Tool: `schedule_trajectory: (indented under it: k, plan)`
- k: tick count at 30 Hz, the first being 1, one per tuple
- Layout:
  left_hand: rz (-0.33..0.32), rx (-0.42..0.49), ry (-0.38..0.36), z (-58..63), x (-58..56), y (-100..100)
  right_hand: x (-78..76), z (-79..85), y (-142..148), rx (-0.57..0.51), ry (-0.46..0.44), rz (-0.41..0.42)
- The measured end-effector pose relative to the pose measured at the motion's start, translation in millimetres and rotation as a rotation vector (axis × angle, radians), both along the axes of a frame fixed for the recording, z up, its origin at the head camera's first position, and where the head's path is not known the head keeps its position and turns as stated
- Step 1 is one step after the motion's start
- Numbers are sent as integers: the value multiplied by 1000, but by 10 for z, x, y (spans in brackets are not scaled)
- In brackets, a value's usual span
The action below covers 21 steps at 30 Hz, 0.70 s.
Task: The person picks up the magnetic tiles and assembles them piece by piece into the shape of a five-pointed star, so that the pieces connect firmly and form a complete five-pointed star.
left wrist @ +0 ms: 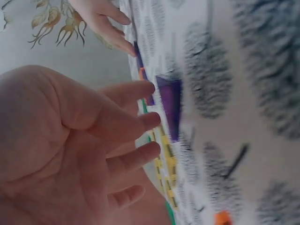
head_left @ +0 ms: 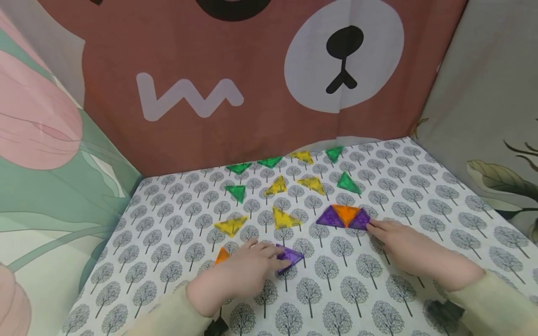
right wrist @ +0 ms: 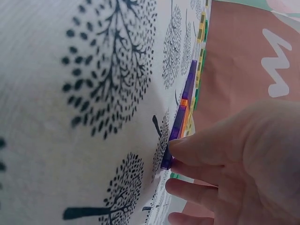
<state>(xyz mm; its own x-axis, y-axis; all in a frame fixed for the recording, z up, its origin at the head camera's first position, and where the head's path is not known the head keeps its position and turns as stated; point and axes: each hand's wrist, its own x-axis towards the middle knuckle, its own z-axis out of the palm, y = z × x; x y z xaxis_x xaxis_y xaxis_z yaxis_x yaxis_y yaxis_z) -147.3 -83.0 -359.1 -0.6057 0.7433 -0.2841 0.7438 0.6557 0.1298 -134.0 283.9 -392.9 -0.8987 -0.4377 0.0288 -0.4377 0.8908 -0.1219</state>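
Observation:
In the head view, my left hand point(head_left: 248, 268) reaches over a purple triangle tile point(head_left: 290, 259), its fingers loosely spread at the tile's left side. The left wrist view shows the fingertips right beside that purple tile. An orange tile point(head_left: 222, 255) is partly hidden behind the same hand. Farther right, my right hand point(head_left: 399, 240) pinches the outer corner of a purple triangle tile point(head_left: 360, 220) between thumb and fingers. That tile sits edge to edge with an upturned orange triangle tile point(head_left: 346, 213), which adjoins another purple triangle tile point(head_left: 329, 218) on its left.
Several yellow tiles point(head_left: 286, 219) and green tiles point(head_left: 348, 183) lie scattered toward the back of the tree-print cloth point(head_left: 328, 268). Behind the surface hangs a brown bear-print curtain point(head_left: 260, 60). Floral fabric point(head_left: 42, 116) borders the left side.

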Motion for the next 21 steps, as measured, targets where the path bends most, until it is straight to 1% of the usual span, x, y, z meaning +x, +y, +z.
schedule_trajectory:
  k: [4, 10, 17, 21]
  plan:
    - [5, 11, -45, -79, 50, -19, 10, 13, 11, -4, -4, 6]
    - [-5, 3, -24, -120, 97, 75, 17, 31, 7, -4, -23, -2]
    - [-42, -61, 17, -158, 70, 294, 12, 24, 22, -3, -13, -5]
    - [-66, -69, 20, -187, 36, 463, 13, 14, 21, 0, -18, -2]
